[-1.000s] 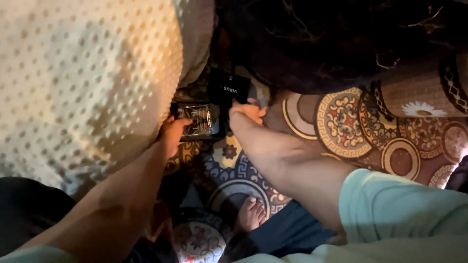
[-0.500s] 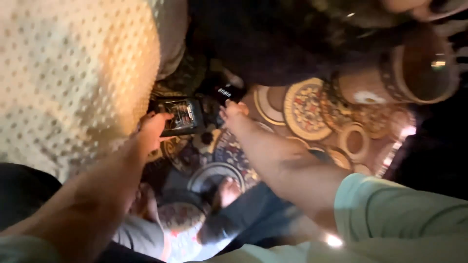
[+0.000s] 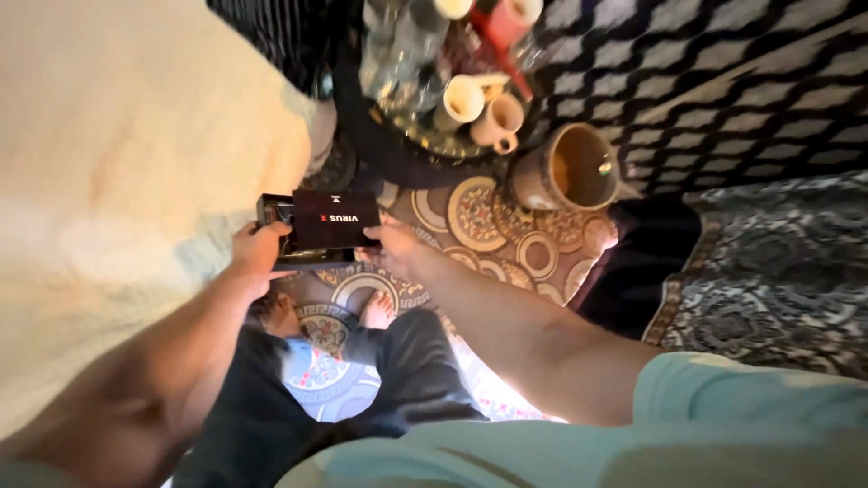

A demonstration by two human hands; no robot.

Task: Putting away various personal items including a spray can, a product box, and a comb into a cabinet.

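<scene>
I hold a small black box in front of me, above my bare feet. My left hand (image 3: 256, 251) grips the box's open lower tray (image 3: 276, 213) at its left end. My right hand (image 3: 393, 248) pinches the right edge of the black lid (image 3: 334, 220), which lies over the tray and is slid a little to the right. What lies inside the tray is hidden by the lid. Both forearms reach forward from the bottom of the view.
A cream textured blanket (image 3: 117, 181) fills the left side. A dark round tray (image 3: 398, 149) with bottles and two cups (image 3: 484, 108) stands ahead, next to a round wooden vessel (image 3: 570, 167). A patterned rug (image 3: 506, 235) covers the floor; dark patterned cushions (image 3: 768, 262) lie right.
The view has swung and brightened, bringing the tray of cups and the vessel into sight. The black lid now covers more of the tray than before; both hands stay on the box.
</scene>
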